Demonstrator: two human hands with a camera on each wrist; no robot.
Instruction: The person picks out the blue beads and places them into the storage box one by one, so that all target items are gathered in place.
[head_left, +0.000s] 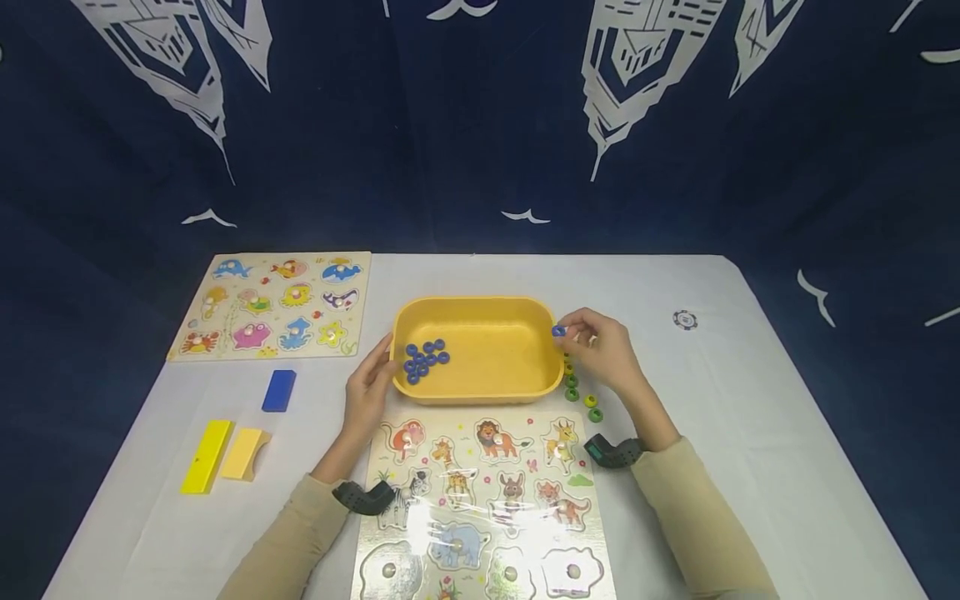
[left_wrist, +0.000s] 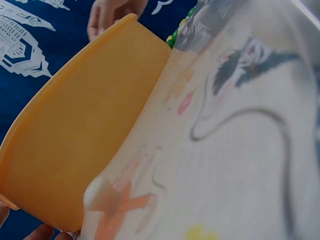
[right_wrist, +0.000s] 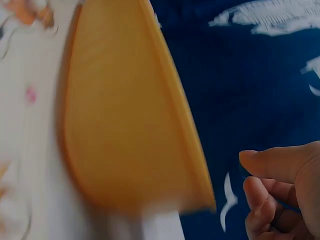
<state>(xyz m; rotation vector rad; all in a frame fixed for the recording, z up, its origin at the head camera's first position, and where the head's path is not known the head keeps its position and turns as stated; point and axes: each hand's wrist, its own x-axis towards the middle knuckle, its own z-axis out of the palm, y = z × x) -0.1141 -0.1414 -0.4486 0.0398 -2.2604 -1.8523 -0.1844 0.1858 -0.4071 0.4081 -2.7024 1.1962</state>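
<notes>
Near the middle of the table stands a yellow plastic tub (head_left: 517, 392), with several blue beads (head_left: 431, 360) gathered at its left end. My left hand (head_left: 366, 387) holds the tub's left end, the thumb lying at the rim. In the left wrist view its fingertips (left_wrist: 40, 232) show beside the tub's end. Thumb and fingers of my right hand (head_left: 603, 346) pinch one blue bead (head_left: 558, 331) just over the tub's right rim. In the right wrist view most of that bead is hidden behind the fingers (right_wrist: 255, 192).
Several green and yellow beads (head_left: 572, 394) lie right of the tub. An animal peg puzzle (head_left: 480, 500) lies in front, a sea-animal puzzle (head_left: 273, 308) back left. Blue (head_left: 279, 391), yellow (head_left: 207, 457) and arched (head_left: 246, 454) blocks lie left; a round chip (head_left: 685, 320) lies right.
</notes>
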